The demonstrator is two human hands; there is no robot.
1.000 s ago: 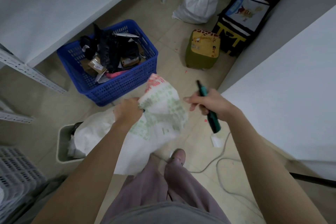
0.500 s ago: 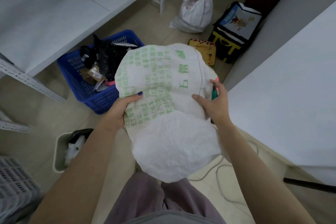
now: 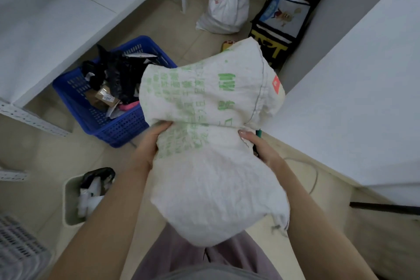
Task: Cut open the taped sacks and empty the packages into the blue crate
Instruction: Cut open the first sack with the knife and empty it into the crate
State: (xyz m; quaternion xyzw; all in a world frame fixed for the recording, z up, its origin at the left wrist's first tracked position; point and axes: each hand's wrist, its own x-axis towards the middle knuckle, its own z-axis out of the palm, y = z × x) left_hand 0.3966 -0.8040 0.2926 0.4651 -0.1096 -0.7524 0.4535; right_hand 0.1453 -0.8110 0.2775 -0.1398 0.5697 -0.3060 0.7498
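After we raised the white woven green-printed sack [image 3: 204, 143] right of the blue plastic crate [image 3: 118, 129], our left hand [image 3: 148, 146] and right hand [image 3: 261, 149] gripped its sides, the right clutching a green-handled cutter [image 3: 258, 132]; it seemed emptied.

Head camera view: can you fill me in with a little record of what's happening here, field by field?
Sack: white, green print, held up in front of the person
Left hand: grips the sack's left side
Right hand: grips its right side, a green tool tucked in
Blue crate: on the floor, left of the sack, holding dark bags and a brown parcel
Small bin: on the floor nearer the person, holding white and dark scraps
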